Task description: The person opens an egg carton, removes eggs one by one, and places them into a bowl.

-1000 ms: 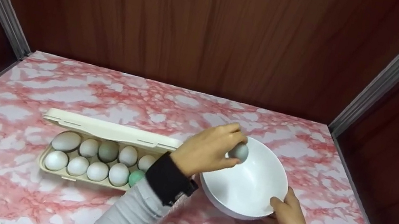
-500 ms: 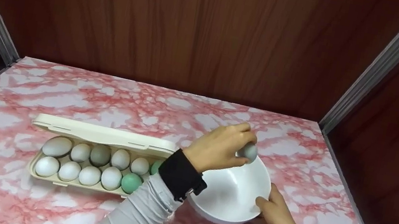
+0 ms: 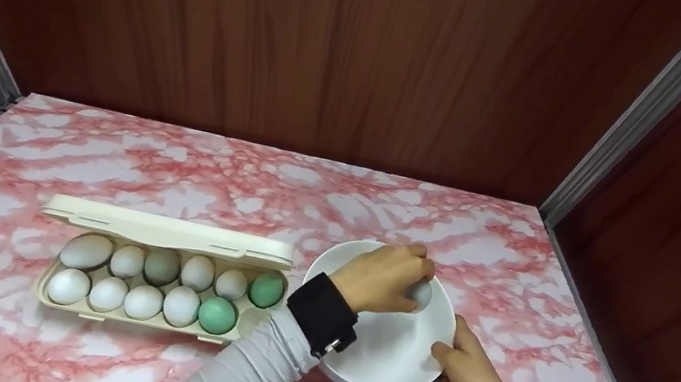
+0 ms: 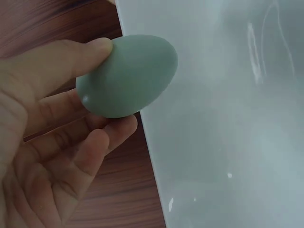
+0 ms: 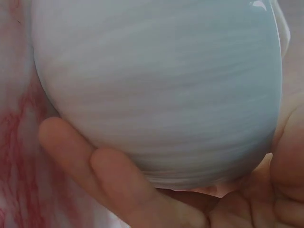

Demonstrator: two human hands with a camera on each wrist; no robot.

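Table (image 3: pixel 108 157): pink-and-white marbled top, carrying the carton at left and the bowl at right, the 2 just beside each other.
Egg carton (image 3: pixel 165 231): cream, lid folded open toward the back wall, 2 rows of cups.
Carton contents: 11 eggs show, 6 in the back row and 5 in the front; 9 are pale or greyish, 2 are green (image 3: pixel 218 315), both at the right end. The front-right cup sits behind the left sleeve, so whether it holds anything cannot be told.
Bowl (image 3: pixel 381 359): white, upright on the table, no loose contents in view.
Right hand (image 3: pixel 476 376): curled around the bowl's near right side, thumb over the rim, fingers (image 5: pixel 118 185) under the outer wall.
Left hand (image 3: pixel 382 279): reaches in over the bowl, pinching 1 egg between thumb and fingertips (image 4: pixel 114 135).
Held egg (image 4: pixel 127 76): pale grey-green, whole, lying sideways in the pinch, above the bowl's inside close to the far rim.
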